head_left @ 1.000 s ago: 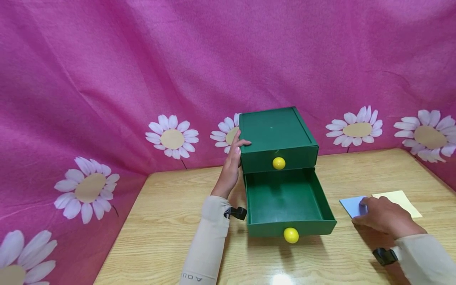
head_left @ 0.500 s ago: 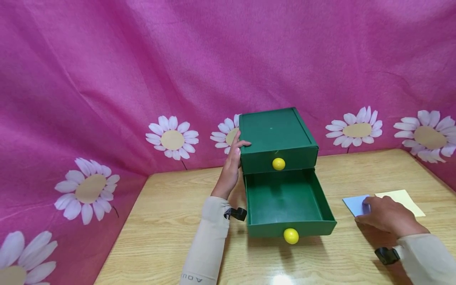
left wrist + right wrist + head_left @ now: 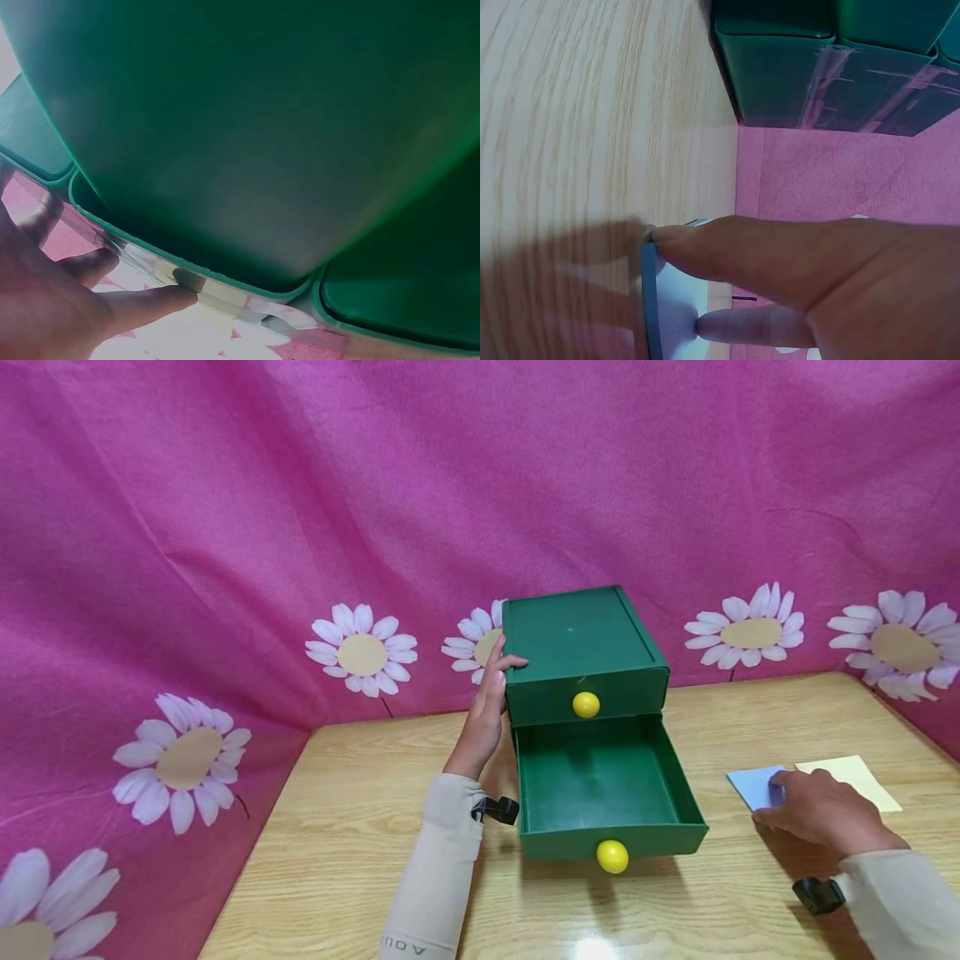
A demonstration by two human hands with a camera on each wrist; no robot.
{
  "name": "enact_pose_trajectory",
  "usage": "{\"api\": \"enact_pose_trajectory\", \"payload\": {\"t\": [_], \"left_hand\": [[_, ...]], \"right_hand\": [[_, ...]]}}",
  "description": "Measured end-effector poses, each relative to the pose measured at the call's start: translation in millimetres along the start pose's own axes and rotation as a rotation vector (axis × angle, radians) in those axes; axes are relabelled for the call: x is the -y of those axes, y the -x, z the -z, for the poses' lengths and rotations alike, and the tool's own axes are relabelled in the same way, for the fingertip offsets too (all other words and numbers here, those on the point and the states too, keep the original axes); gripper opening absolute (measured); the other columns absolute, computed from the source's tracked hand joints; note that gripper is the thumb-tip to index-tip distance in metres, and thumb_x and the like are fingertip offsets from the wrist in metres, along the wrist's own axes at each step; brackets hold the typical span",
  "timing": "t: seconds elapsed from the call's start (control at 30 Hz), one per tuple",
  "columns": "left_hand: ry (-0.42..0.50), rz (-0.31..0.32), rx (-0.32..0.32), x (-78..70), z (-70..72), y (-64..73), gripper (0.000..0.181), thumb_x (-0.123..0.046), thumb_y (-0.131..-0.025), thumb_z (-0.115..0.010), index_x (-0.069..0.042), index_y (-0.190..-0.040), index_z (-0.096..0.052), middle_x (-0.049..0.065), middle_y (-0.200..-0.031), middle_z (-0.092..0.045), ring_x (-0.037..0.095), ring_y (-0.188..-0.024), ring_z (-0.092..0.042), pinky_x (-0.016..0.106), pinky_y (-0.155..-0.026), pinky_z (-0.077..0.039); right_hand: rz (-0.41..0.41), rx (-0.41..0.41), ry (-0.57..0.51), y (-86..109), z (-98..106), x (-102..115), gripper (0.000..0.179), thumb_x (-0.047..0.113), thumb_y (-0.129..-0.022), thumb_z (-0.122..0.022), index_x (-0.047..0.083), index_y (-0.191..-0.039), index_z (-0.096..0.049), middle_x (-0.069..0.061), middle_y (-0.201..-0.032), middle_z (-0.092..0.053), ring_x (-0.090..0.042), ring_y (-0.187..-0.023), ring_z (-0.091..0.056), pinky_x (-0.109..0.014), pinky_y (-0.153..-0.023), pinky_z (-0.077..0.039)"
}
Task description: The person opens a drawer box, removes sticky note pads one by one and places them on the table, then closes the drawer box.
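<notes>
In the head view, my left hand [image 3: 482, 722] rests against the left side of a green two-tier drawer unit [image 3: 581, 635], one finger over its top edge. The left wrist view shows the fingers [image 3: 150, 304] fairly straight along the cabinet's side. The lower drawer [image 3: 611, 842] is pulled out with nothing visible inside; the upper one [image 3: 540, 700] is closed. To the right, my right hand [image 3: 825, 814] holds a blue sticky note pad [image 3: 750, 785] on the table, thumb at its edge and fingers over its top. A pale yellow sticky note pad [image 3: 858, 778] lies beside it, partly hidden by the hand.
Yellow round knobs [image 3: 612, 857] sit on both drawer fronts. The wooden table [image 3: 352, 827] extends left of the cabinet and in front of it. A pink cloth [image 3: 420, 510] with printed daisies hangs behind and at the sides.
My right hand has slid slightly right and away from me, and the blue pad has moved with it. The yellow pad has shifted right too. The left hand and drawers stay put.
</notes>
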State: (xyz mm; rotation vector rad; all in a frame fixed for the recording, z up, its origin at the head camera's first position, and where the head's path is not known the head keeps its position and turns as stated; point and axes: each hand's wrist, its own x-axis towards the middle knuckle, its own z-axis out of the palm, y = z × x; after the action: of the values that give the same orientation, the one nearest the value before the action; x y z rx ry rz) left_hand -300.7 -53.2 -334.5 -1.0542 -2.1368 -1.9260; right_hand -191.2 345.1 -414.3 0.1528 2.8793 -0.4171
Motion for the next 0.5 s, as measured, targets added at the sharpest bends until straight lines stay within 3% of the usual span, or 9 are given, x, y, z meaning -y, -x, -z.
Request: {"api": "enact_pose_trajectory", "payload": {"t": [0.5], "left_hand": [[-0.015, 0.01, 0.005, -1.6, 0.1, 0.7, 0.041, -0.021, -0.106, -0.021, -0.004, -0.139, -0.039, 0.005, -0.162, -0.001, 0.019, -0.146, -0.008, 0.057, -0.109, -0.028]], "right_hand": [[-0.025, 0.006, -0.007, 0.5, 2.1, -4.0, 0.085, 0.05, -0.075, -0.075, -0.013, -0.125, -0.046, -0.041, -0.101, -0.046, -0.053, -0.088, -0.05, -0.061, -0.062, -0.047]]}}
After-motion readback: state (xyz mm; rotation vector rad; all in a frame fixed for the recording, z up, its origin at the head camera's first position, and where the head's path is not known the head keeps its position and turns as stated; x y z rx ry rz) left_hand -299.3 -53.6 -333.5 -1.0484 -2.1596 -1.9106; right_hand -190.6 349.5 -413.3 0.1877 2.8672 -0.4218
